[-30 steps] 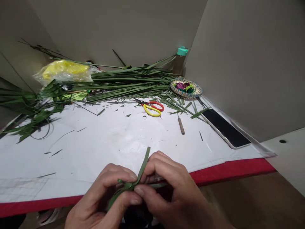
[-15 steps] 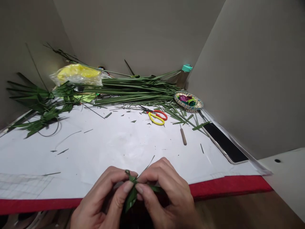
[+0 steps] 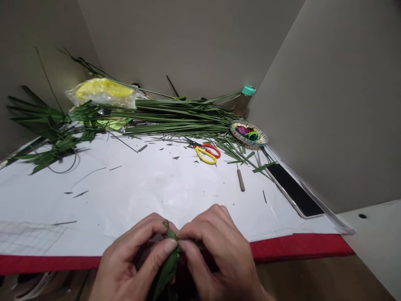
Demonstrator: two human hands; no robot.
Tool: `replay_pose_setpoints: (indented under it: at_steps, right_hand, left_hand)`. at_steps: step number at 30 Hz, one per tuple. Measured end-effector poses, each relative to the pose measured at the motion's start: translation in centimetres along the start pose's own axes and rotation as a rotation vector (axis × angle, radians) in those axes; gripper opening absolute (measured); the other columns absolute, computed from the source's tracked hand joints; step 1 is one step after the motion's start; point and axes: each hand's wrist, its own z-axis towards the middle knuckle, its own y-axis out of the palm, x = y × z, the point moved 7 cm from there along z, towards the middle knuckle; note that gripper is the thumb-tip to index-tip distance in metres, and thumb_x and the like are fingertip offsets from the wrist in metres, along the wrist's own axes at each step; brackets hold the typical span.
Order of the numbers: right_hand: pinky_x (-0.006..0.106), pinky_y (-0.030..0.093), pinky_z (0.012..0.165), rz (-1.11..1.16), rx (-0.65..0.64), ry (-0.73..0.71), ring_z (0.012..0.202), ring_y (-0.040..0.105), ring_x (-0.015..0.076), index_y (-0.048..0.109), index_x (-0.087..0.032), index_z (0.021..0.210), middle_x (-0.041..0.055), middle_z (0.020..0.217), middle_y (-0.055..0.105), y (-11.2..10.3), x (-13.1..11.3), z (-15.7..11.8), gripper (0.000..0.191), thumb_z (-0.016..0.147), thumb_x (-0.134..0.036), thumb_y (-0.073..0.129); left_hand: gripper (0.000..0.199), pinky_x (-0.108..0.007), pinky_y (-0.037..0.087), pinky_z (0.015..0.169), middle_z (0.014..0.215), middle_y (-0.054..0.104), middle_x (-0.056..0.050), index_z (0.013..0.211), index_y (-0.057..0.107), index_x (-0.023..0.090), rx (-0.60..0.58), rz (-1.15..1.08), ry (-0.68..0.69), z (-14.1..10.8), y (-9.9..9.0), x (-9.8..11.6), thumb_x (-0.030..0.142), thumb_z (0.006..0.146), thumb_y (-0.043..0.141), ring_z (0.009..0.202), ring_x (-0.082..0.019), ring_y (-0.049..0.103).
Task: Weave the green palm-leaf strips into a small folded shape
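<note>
Pinching a folded leaf strip [image 3: 169, 261] between thumbs and forefingers at the near edge, left hand [image 3: 131, 263] and right hand [image 3: 219, 259] close tight, steadying the fold; scissors [image 3: 206, 152] lie far.

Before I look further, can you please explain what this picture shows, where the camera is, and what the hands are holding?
The camera sits on a person's head and looks down at the person's own two bare hands. The left hand and the right hand pinch a folded green leaf strip together at the table's near edge. The table is covered with white paper. On it lie a pile of long leaves, scissors with red and yellow handles, a small wooden-handled tool, a phone, a small woven basket, a yellow plastic bag and a bottle.
</note>
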Motion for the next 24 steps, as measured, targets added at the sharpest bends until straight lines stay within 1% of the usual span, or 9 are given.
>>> replay_pose_setpoints:
  at_steps: [5,6,8,10,12,15,18,22,24]
  right_hand:
    - [0.037,0.046,0.082,-0.046,-0.21,0.03,0.094,0.06,0.0215,0.068,-0.017,0.102,0.0077,0.102,0.068,-0.4,0.4,1.3,0.012,0.094,-0.014,0.059]
    - [0.04,0.045,0.089,-0.048,-0.266,0.009,0.095,0.061,0.0214,0.068,-0.018,0.102,0.0074,0.103,0.069,-0.3,0.3,1.4,0.012,0.096,-0.015,0.058]
    - [0.043,0.042,0.097,-0.055,-0.356,-0.046,0.087,0.061,0.0186,0.066,-0.018,0.095,0.0042,0.093,0.07,0.1,0.1,1.3,0.015,0.1,-0.016,0.051]
    - [0.039,0.044,0.087,-0.094,-0.368,-0.108,0.073,0.057,0.0163,0.062,-0.018,0.088,0.0008,0.078,0.067,0.3,-0.1,1.1,0.025,0.106,-0.018,0.044]
    - [0.033,0.042,0.068,-0.13,-0.347,-0.139,0.063,0.051,0.0154,0.059,-0.019,0.083,0.0001,0.071,0.063,0.4,-0.2,0.6,0.033,0.109,-0.022,0.038]
    - [0.029,0.037,0.052,-0.124,-0.373,-0.113,0.055,0.049,0.0128,0.054,-0.021,0.079,-0.0028,0.065,0.059,0.8,-0.2,0.0,0.037,0.11,-0.022,0.034]
    - [0.03,0.033,0.045,-0.119,-0.399,-0.055,0.049,0.054,0.0113,0.052,-0.023,0.077,-0.004,0.063,0.06,1.1,-0.1,-0.2,0.032,0.105,-0.019,0.035]
    - [0.032,0.027,0.043,-0.128,-0.371,-0.041,0.046,0.053,0.013,0.052,-0.022,0.076,-0.0017,0.061,0.06,1.3,-0.4,-0.1,0.027,0.097,-0.015,0.036]
    - [0.031,0.027,0.043,-0.119,-0.345,-0.032,0.043,0.049,0.0121,0.051,-0.022,0.076,-0.0034,0.056,0.056,1.5,-0.5,-0.1,0.026,0.098,-0.019,0.037]
  left_hand:
    - [0.021,-0.015,0.052,0.065,0.076,0.067,0.004,0.079,0.072,0.031,-0.075,-0.044,0.007,0.4,-0.3,-0.1,0.044,0.094,0.067,0.07,-0.015,0.064]
    - [0.022,-0.015,0.052,0.064,0.076,0.066,0.003,0.079,0.072,0.031,-0.095,-0.063,0.01,0.4,-0.3,-0.1,0.044,0.095,0.066,0.07,-0.015,0.063]
    - [0.021,-0.016,0.053,0.065,0.077,0.065,0.003,0.082,0.072,0.031,-0.138,-0.104,-0.016,0.3,-0.1,-0.4,0.045,0.096,0.066,0.072,-0.015,0.063]
    - [0.02,-0.019,0.055,0.065,0.079,0.064,0.003,0.086,0.072,0.031,-0.173,-0.163,-0.09,0.1,0.3,-1.0,0.048,0.096,0.065,0.071,-0.016,0.063]
    - [0.022,-0.021,0.056,0.063,0.078,0.064,0.003,0.088,0.07,0.031,-0.192,-0.205,-0.138,-0.1,0.8,-1.2,0.051,0.095,0.064,0.069,-0.017,0.062]
    - [0.027,-0.02,0.054,0.064,0.076,0.065,0.003,0.084,0.067,0.031,-0.097,-0.129,-0.122,-0.4,1.0,-0.4,0.056,0.094,0.064,0.07,-0.017,0.061]
    - [0.032,-0.02,0.052,0.062,0.071,0.064,0.003,0.079,0.065,0.031,0.012,-0.088,-0.154,-0.7,1.1,0.0,0.06,0.092,0.063,0.068,-0.017,0.06]
    - [0.026,-0.022,0.054,0.056,0.069,0.066,0.002,0.082,0.068,0.031,-0.068,-0.208,-0.148,-0.7,1.8,-0.3,0.055,0.092,0.067,0.061,-0.017,0.061]
    - [0.024,-0.021,0.054,0.055,0.069,0.067,0.002,0.082,0.071,0.029,-0.04,-0.261,-0.159,-0.8,1.6,-0.6,0.052,0.087,0.076,0.061,-0.016,0.062]
